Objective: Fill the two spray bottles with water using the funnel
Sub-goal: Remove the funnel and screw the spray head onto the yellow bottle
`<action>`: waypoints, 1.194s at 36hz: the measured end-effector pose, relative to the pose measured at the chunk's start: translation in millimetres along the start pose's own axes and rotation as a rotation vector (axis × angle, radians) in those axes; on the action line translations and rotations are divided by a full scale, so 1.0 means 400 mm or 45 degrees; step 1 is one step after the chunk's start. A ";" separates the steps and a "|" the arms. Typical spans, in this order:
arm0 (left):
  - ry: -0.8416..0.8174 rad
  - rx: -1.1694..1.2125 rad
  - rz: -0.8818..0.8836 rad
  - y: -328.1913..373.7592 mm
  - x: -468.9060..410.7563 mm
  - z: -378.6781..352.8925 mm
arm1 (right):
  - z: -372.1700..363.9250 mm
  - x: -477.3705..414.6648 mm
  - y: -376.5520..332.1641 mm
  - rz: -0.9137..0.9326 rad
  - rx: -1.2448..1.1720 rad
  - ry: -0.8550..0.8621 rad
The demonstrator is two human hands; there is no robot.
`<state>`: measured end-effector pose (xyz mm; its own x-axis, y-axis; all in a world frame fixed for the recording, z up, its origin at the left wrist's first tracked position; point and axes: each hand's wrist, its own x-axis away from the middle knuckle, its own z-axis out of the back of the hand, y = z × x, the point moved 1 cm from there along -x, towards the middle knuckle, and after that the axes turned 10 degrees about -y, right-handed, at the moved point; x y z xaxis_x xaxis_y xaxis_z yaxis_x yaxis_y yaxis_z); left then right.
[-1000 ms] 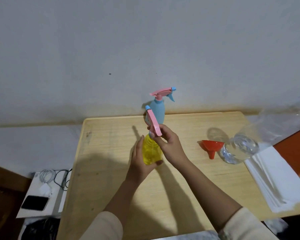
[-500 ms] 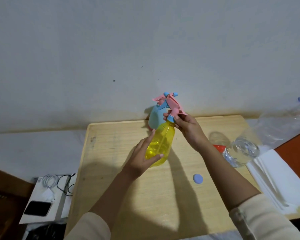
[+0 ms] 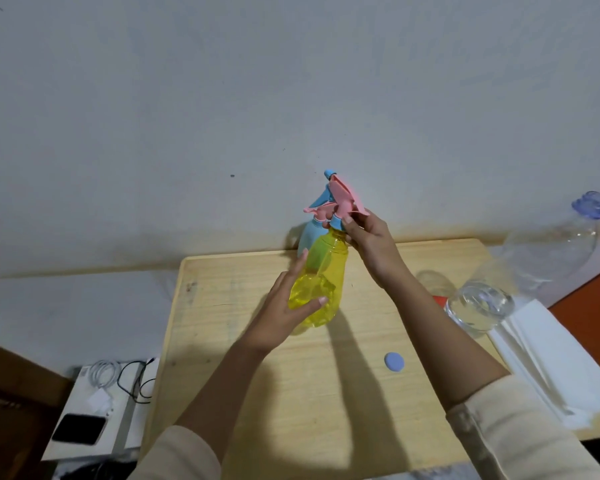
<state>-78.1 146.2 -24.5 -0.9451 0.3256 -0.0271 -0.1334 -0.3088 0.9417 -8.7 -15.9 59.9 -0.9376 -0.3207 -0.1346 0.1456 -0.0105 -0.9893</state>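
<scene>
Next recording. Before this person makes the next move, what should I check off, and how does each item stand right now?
1. Is the yellow bottle steadied? The left hand holds its body: ok.
2. Is its spray head gripped? The right hand grips it at the neck: ok.
3. Is the yellow neck open for the funnel? The head sits on it: not ok.
4. Is the funnel ready? Only a red edge shows behind the right forearm: cannot tell.
5. Is the blue bottle open? Its head is on: not ok.
6. Does the water bottle hold water? Ok.
</scene>
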 end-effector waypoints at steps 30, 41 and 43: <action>0.045 0.086 -0.053 0.093 -0.002 -0.031 | 0.028 0.050 -0.085 0.039 -0.036 0.230; 0.105 0.134 -0.133 0.122 -0.010 -0.063 | -0.025 0.075 -0.085 0.016 -0.098 0.251; 0.112 0.123 -0.143 0.125 -0.009 -0.063 | -0.027 0.078 -0.091 0.055 -0.120 0.266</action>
<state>-88.8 107.3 14.2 -0.9489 0.2724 -0.1591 -0.2142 -0.1864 0.9588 -46.5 -15.3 91.3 -0.9776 -0.1157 -0.1759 0.1660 0.0905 -0.9820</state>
